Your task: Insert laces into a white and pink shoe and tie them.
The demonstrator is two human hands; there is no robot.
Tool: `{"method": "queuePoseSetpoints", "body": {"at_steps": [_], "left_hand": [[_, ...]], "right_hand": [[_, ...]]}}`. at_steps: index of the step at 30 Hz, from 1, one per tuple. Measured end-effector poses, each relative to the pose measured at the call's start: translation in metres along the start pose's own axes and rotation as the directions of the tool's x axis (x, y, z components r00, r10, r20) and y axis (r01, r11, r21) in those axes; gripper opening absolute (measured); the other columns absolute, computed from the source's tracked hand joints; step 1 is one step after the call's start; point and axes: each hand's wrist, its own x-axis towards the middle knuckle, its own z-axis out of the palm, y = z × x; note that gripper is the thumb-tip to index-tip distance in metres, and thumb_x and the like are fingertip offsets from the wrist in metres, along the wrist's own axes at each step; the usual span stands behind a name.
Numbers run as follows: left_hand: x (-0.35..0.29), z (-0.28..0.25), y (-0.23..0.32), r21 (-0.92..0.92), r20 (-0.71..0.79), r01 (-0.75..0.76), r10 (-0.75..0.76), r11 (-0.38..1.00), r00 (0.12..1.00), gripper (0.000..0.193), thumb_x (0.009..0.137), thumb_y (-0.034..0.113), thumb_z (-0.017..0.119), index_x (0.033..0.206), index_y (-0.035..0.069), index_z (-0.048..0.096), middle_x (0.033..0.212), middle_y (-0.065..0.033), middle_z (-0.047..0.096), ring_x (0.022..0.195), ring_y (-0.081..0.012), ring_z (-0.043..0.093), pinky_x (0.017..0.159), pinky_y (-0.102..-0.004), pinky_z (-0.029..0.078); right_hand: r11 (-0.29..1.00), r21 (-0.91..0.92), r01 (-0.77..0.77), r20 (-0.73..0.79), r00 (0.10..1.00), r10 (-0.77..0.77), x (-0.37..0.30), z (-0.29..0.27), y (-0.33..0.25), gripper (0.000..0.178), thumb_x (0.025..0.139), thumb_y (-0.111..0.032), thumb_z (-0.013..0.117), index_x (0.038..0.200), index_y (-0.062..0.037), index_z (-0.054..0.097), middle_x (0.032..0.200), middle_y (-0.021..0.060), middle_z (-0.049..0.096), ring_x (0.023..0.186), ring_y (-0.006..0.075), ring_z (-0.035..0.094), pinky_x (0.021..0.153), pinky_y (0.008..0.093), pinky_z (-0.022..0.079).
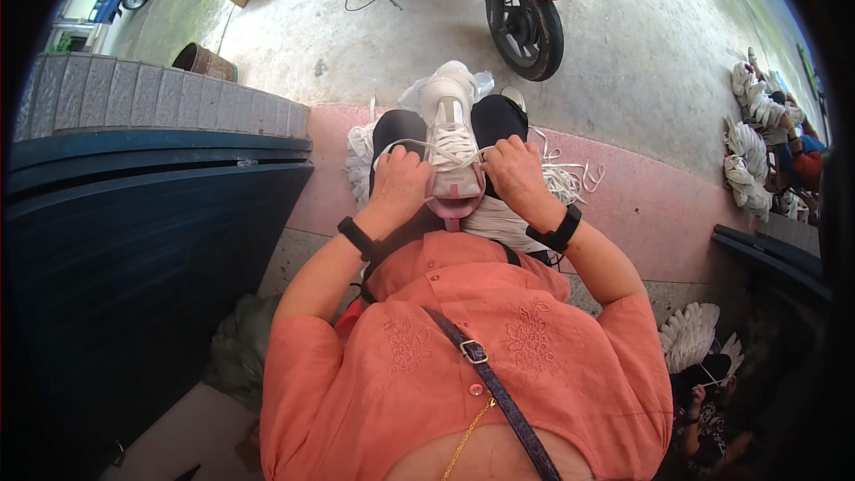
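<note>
A white and pale pink sneaker (pixel 451 93) rests between my knees, its toe pointing away from me and its pink-lined opening toward me. White shoelaces (pixel 452 144) criss-cross over its tongue. On the left of the shoe, my left hand (pixel 401 181) has its fingers closed on one lace. My right hand (pixel 517 176) pinches a lace on the other side, close to the collar. The laces stretch between both hands across the tongue. Fingertips are partly hidden by the backs of the hands.
Loose white laces (pixel 563 180) lie in bundles beside my legs. A red motorbike (pixel 525 18) stands ahead. A dark blue door (pixel 151 276) is at left. Other people sit at right near piles of white shoes (pixel 748 156). A rusty bucket (pixel 205 62) stands by the wall.
</note>
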Motion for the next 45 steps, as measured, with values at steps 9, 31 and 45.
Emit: {"method": "queuePoseSetpoints", "body": {"at_steps": [9, 31, 45], "left_hand": [[-0.019, 0.002, 0.023, 0.02, -0.071, 0.197, -0.195, 0.98, 0.978, 0.016, 0.084, 0.025, 0.073, 0.087, 0.01, 0.068, 0.082, -0.0037, 0.063, 0.087, -0.0266, 0.055, 0.075, -0.0419, 0.04], [-0.002, 0.0, 0.008, 0.075, 0.069, -0.222, 0.217, 0.972, 0.974, 0.009, 0.08, 0.014, 0.063, 0.082, 0.005, 0.065, 0.085, -0.0068, 0.057, 0.09, -0.0229, 0.054, 0.074, -0.0352, 0.042], [0.067, -0.039, 0.007, -0.903, 0.285, 0.398, -0.47, 0.159, 0.835, 0.019, 0.099, 0.016, 0.066, 0.106, -0.002, 0.069, 0.088, 0.0013, 0.067, 0.079, -0.0044, 0.058, 0.07, -0.0209, 0.048]], "right_hand": [[0.998, -0.016, -0.065, 0.099, 0.993, 0.067, -0.004, -0.012, -0.014, 0.027, 0.091, -0.029, 0.065, 0.075, -0.008, 0.071, 0.082, 0.0086, 0.063, 0.088, 0.0273, 0.056, 0.077, 0.0414, 0.039], [0.979, -0.045, 0.198, 0.146, 0.971, -0.189, 0.005, -0.011, -0.021, 0.017, 0.078, -0.01, 0.065, 0.094, -0.009, 0.061, 0.095, 0.0079, 0.061, 0.097, 0.0266, 0.056, 0.086, 0.04, 0.043], [0.577, 0.812, -0.088, -0.048, 0.975, 0.217, 0.081, -0.026, -0.031, 0.009, 0.096, -0.004, 0.061, 0.104, -0.0008, 0.061, 0.091, 0.0058, 0.062, 0.086, 0.0139, 0.058, 0.076, 0.029, 0.047]]}}
